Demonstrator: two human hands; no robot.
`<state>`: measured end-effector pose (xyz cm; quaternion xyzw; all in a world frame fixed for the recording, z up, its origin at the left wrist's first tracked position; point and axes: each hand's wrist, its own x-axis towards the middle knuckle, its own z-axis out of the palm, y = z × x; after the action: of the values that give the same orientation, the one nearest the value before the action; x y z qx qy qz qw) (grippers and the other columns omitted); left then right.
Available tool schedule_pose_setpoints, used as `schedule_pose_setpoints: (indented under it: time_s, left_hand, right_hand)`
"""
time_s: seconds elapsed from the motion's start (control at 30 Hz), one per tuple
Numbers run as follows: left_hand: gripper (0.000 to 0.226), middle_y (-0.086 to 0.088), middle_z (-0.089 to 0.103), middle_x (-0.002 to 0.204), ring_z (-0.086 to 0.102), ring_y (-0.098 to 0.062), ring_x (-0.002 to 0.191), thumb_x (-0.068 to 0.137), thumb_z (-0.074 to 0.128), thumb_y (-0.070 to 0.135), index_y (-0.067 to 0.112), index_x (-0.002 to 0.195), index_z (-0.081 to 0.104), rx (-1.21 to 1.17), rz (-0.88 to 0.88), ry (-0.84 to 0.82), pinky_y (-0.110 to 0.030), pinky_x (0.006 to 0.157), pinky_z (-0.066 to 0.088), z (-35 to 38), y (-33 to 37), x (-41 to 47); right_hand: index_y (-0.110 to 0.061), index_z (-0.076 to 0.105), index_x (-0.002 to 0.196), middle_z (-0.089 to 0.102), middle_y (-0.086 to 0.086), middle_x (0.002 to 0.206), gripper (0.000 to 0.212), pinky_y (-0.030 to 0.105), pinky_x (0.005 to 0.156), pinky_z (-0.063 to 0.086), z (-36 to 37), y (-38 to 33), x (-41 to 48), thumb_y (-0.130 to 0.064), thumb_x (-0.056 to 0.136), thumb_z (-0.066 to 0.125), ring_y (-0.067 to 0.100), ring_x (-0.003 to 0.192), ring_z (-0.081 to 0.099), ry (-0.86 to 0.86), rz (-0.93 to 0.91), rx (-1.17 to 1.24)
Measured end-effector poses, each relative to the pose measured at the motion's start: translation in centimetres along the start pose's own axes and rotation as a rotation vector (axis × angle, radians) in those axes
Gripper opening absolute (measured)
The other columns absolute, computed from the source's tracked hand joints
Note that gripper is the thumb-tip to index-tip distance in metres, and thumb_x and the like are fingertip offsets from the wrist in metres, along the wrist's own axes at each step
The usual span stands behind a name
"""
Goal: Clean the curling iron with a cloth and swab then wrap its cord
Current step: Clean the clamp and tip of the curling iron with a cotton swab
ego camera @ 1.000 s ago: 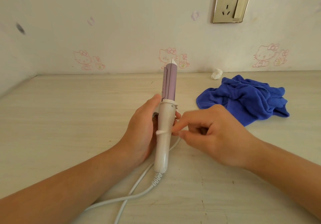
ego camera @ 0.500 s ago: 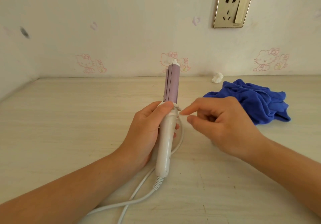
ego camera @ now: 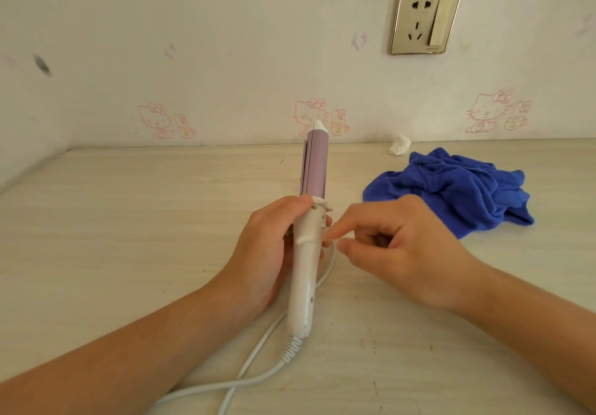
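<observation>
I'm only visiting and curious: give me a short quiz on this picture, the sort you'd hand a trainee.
1. True or false: the blue cloth is draped over the curling iron.
2. Which hand grips the curling iron's white handle? A left hand; B right hand; C neither.
3. Fill in: the cord lies ___ on the table, not yet wrapped.

Key: 1 false, the cloth lies on the table, apart from it. 2 A; the right hand pinches a swab beside the handle. 3 loose.
</observation>
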<state>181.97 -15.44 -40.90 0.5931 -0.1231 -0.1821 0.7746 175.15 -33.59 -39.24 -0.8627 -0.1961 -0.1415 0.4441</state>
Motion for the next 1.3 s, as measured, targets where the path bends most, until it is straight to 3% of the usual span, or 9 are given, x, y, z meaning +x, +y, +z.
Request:
schedule_pose_setpoints:
  time_s: [0.17, 0.3, 0.47, 0.67, 0.8, 0.97, 1.1, 1.17, 1.3]
  left_hand:
    - [0.034, -0.017, 0.07, 0.077, 0.066, -0.025, 0.069, 0.09, 0.059, 0.04, 0.013, 0.091, 0.08, 0.006, -0.04, 0.005, -0.034, 0.062, 0.057, -0.2, 0.0, 0.1]
    - [0.036, -0.011, 0.072, 0.083, 0.066, -0.02, 0.067, 0.084, 0.062, 0.043, 0.013, 0.092, 0.08, -0.001, -0.043, 0.002, -0.032, 0.061, 0.056, -0.2, -0.1, 0.2]
    - [0.034, -0.015, 0.07, 0.08, 0.065, -0.026, 0.069, 0.085, 0.062, 0.045, 0.016, 0.092, 0.078, 0.017, -0.054, -0.009, -0.038, 0.064, 0.054, -0.5, -0.1, 0.4]
    - [0.042, -0.011, 0.065, 0.078, 0.063, -0.022, 0.066, 0.079, 0.078, 0.052, 0.012, 0.088, 0.069, 0.082, 0.022, -0.03, -0.032, 0.061, 0.054, -0.3, 0.0, 0.2]
    - [0.036, -0.01, 0.067, 0.076, 0.063, -0.022, 0.066, 0.081, 0.076, 0.05, 0.016, 0.09, 0.07, 0.079, 0.01, -0.037, -0.032, 0.062, 0.055, -0.3, 0.2, 0.3]
    - [0.045, -0.012, 0.065, 0.08, 0.064, -0.021, 0.069, 0.086, 0.069, 0.047, 0.005, 0.101, 0.068, 0.026, -0.028, -0.081, -0.031, 0.062, 0.055, -0.3, 0.4, 0.5]
    - [0.046, -0.015, 0.068, 0.087, 0.063, -0.022, 0.068, 0.092, 0.062, 0.044, 0.001, 0.106, 0.066, -0.038, -0.085, -0.107, -0.03, 0.062, 0.056, -0.3, 0.7, 0.5]
    - [0.046, -0.014, 0.067, 0.084, 0.063, -0.021, 0.067, 0.091, 0.061, 0.044, 0.001, 0.108, 0.066, -0.048, -0.089, -0.114, -0.029, 0.062, 0.056, -0.3, 0.7, 0.4]
    - [0.044, -0.012, 0.065, 0.08, 0.063, -0.02, 0.066, 0.092, 0.061, 0.043, 0.003, 0.108, 0.066, -0.052, -0.08, -0.11, -0.03, 0.062, 0.055, -0.4, 0.5, 0.4]
  right_hand:
    - [-0.017, 0.077, 0.092, 0.047, 0.008, 0.048, 0.015, 0.02, 0.051, 0.037, -0.2, 0.5, 0.8, -0.003, 0.092, 0.07, 0.019, 0.045, 0.037, 0.11, 0.034, -0.027]
    - [-0.022, 0.078, 0.092, 0.042, -0.002, 0.046, 0.013, 0.015, 0.05, 0.034, 0.3, -0.1, 0.0, -0.012, 0.092, 0.07, 0.008, 0.043, 0.033, -0.022, -0.006, 0.003]
    - [-0.015, 0.077, 0.091, 0.047, 0.008, 0.049, 0.015, 0.021, 0.051, 0.037, -0.4, 0.3, 1.5, -0.002, 0.091, 0.07, 0.013, 0.045, 0.036, 0.155, 0.048, -0.043]
    - [-0.023, 0.076, 0.092, 0.04, -0.004, 0.046, 0.012, 0.016, 0.05, 0.033, 0.3, -0.2, 0.2, -0.013, 0.091, 0.069, 0.007, 0.043, 0.033, -0.03, -0.006, 0.008]
    - [-0.016, 0.077, 0.092, 0.047, 0.005, 0.049, 0.013, 0.017, 0.051, 0.037, -0.2, 0.3, 1.2, -0.005, 0.092, 0.07, 0.01, 0.045, 0.038, 0.138, 0.026, -0.038]
    - [-0.017, 0.078, 0.093, 0.045, 0.004, 0.048, 0.014, 0.014, 0.052, 0.034, 0.4, -0.3, 0.4, -0.005, 0.093, 0.071, 0.009, 0.044, 0.035, 0.058, -0.022, 0.005]
    - [-0.015, 0.077, 0.092, 0.048, 0.006, 0.049, 0.014, 0.023, 0.051, 0.038, -0.2, 0.3, 1.3, -0.003, 0.092, 0.07, 0.012, 0.046, 0.038, 0.212, 0.034, -0.045]
    - [-0.015, 0.078, 0.092, 0.048, 0.007, 0.049, 0.015, 0.026, 0.05, 0.038, -0.2, 0.1, 1.0, -0.002, 0.092, 0.071, 0.015, 0.045, 0.038, 0.175, 0.018, -0.033]
    - [-0.017, 0.078, 0.092, 0.047, 0.005, 0.048, 0.015, 0.019, 0.05, 0.037, 0.4, -0.1, 0.7, -0.004, 0.092, 0.071, 0.018, 0.045, 0.038, 0.131, -0.015, -0.028]
